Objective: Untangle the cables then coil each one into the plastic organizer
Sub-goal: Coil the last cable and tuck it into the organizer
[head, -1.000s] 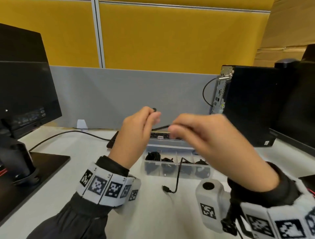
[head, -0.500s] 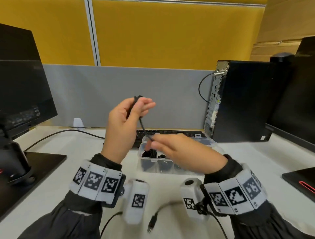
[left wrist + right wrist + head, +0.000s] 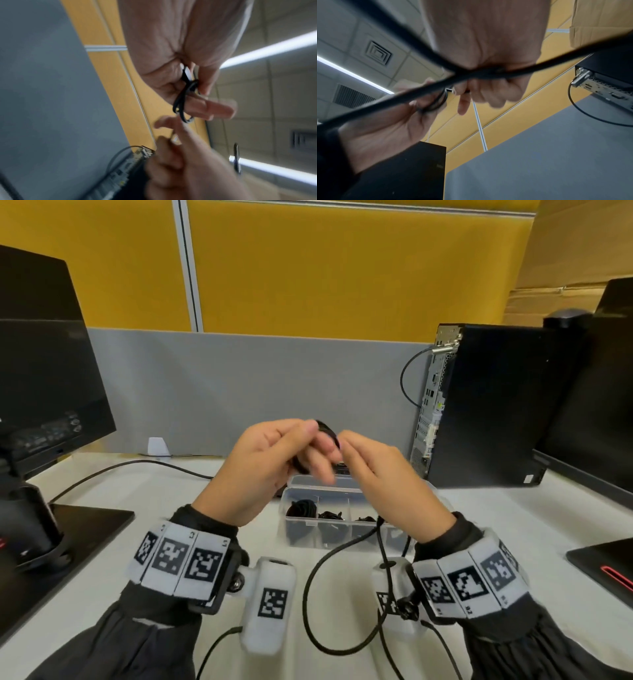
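Note:
In the head view my left hand (image 3: 317, 446) is raised above the clear plastic organizer (image 3: 301, 529) and holds small loops of a black cable (image 3: 325, 428) wound round its fingers. My right hand (image 3: 346, 448) meets it fingertip to fingertip and pinches the same cable. The rest of the cable hangs from under the right palm and lies in a wide loop (image 3: 308, 594) on the white table. The left wrist view shows the loops (image 3: 181, 102) round my left fingers. In the right wrist view the cable (image 3: 423, 89) crosses in front of my right hand. Several organizer compartments hold coiled black cables (image 3: 301, 508).
A black PC tower (image 3: 496, 405) stands at the right with a monitor beside it. Another monitor (image 3: 44, 378) and its base (image 3: 68, 529) take the left side. A keyboard lies mostly hidden behind my hands. A grey and yellow partition (image 3: 257, 392) closes the back.
My right hand came up from the organizer to meet the left hand's fingertips. The coil on the left fingers has grown, and the loose tail now lies looped on the table.

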The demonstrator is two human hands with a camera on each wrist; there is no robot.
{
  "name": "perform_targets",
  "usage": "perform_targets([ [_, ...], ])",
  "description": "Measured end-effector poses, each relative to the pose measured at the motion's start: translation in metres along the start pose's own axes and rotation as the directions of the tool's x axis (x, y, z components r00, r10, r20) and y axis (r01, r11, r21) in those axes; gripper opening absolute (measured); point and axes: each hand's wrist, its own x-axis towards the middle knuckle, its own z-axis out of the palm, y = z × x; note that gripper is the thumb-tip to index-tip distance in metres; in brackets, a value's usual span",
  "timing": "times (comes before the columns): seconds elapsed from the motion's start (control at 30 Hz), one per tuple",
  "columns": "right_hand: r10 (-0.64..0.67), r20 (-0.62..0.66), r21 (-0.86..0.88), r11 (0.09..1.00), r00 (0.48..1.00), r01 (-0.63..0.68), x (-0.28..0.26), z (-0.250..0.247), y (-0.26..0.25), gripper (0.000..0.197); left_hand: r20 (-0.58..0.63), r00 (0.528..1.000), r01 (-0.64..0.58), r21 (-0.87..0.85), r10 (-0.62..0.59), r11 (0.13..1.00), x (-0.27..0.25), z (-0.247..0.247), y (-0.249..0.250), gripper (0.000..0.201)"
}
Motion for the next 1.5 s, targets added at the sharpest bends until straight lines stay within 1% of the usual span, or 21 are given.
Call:
perform_targets([
  [0.07,0.018,0.15,0.061,0.998,0.989,-0.028,-0.001,0.006,-0.005,0.02,-0.082,0.996,-0.043,-0.213,0.026,0.976,0.001,0.003,0.0,0.035],
  [0.13,0.036,0.277,0.083,0.995,0.96,-0.061,-0.003,0.013,-0.011,0.016,-0.188,0.982,-0.076,-0.392,0.001,0.917,0.003,0.006,-0.001,0.035],
  [0.2,0.052,0.368,0.07,0.994,0.928,-0.084,-0.005,0.021,-0.016,0.014,-0.273,0.962,-0.11,-0.43,-0.012,0.896,0.004,0.009,-0.004,0.033],
  [0.27,0.074,0.43,0.034,0.995,0.9,-0.098,-0.006,0.024,-0.017,0.014,-0.33,0.944,-0.105,-0.316,-0.005,0.943,0.006,0.01,-0.011,0.03],
  [0.3,0.083,0.444,0.019,0.995,0.892,-0.102,-0.006,0.022,-0.017,0.014,-0.349,0.937,-0.094,-0.203,0.018,0.975,0.007,0.011,-0.013,0.029],
  [0.37,0.076,0.443,0.007,0.996,0.893,-0.089,-0.005,0.016,-0.017,0.016,-0.33,0.937,-0.073,0.136,0.114,0.988,0.006,0.009,-0.019,0.027],
  [0.4,0.065,0.431,-0.002,0.997,0.9,-0.071,-0.005,0.011,-0.017,0.018,-0.282,0.945,-0.06,0.353,0.167,0.934,0.005,0.008,-0.021,0.027],
  [0.43,0.057,0.415,-0.013,0.998,0.908,-0.056,-0.004,0.007,-0.016,0.02,-0.219,0.953,-0.053,0.555,0.208,0.83,0.004,0.006,-0.022,0.028],
  [0.47,0.051,0.401,-0.016,0.999,0.915,-0.049,-0.004,0.005,-0.015,0.02,-0.164,0.955,-0.06,0.707,0.246,0.705,0.004,0.003,-0.023,0.03],
  [0.5,0.049,0.396,-0.003,0.999,0.917,-0.052,-0.004,0.004,-0.013,0.019,-0.126,0.951,-0.072,0.799,0.283,0.598,0.003,0.001,-0.024,0.032],
  [0.57,0.042,0.427,0.069,0.995,0.903,-0.079,-0.005,0.006,-0.013,0.016,-0.088,0.932,-0.092,0.88,0.351,0.466,0.002,-0.001,-0.026,0.038],
  [0.67,0.052,0.513,0.171,0.972,0.857,-0.161,-0.007,0.015,-0.014,0.012,-0.063,0.92,-0.087,0.93,0.388,0.357,0.003,-0.006,-0.03,0.033],
  [0.77,0.09,0.599,0.189,0.95,0.796,-0.249,-0.008,0.013,-0.015,0.016,-0.085,0.89,-0.072,0.944,0.448,0.323,0.004,-0.022,-0.028,0.036],
  [0.87,0.11,0.67,0.182,0.934,0.734,-0.307,-0.009,0.007,-0.014,0.024,-0.168,0.846,-0.006,0.946,0.506,0.324,0.003,-0.04,-0.02,0.035],
  [0.97,0.076,0.696,0.23,0.918,0.714,-0.322,-0.009,0.003,-0.014,0.02,-0.243,0.834,0.085,0.943,0.496,0.321,0.001,-0.053,-0.015,0.033],
  [1.03,0.073,0.647,0.258,0.916,0.759,-0.308,-0.008,0.0,-0.013,0.02,-0.281,0.82,0.127,0.939,0.499,0.32,0.0,-0.062,-0.012,0.033],
  [1.13,0.097,0.512,0.181,0.959,0.854,-0.217,-0.007,-0.008,-0.008,0.037,-0.31,0.816,0.164,0.933,0.487,0.32,-0.001,-0.071,-0.012,0.036],
  [1.2,0.107,0.441,0.097,0.981,0.891,-0.166,-0.006,-0.012,-0.004,0.045,-0.315,0.83,0.174,0.931,0.461,0.322,-0.001,-0.073,-0.012,0.037],
  [1.3,0.111,0.247,0.067,0.989,0.963,-0.131,-0.002,-0.012,0.005,0.043,-0.307,0.857,0.174,0.928,0.413,0.329,0.0,-0.073,-0.014,0.042],
  [1.43,0.174,0.057,0.105,0.978,0.983,-0.179,0.003,-0.014,0.014,0.035,-0.291,0.888,0.173,0.929,0.356,0.329,-0.002,-0.076,-0.013,0.048],
  [1.5,0.268,-0.055,0.253,0.935,0.962,-0.247,0.004,-0.021,0.019,0.032,-0.287,0.9,0.178,0.929,0.327,0.324,-0.003,-0.08,-0.013,0.051],
])
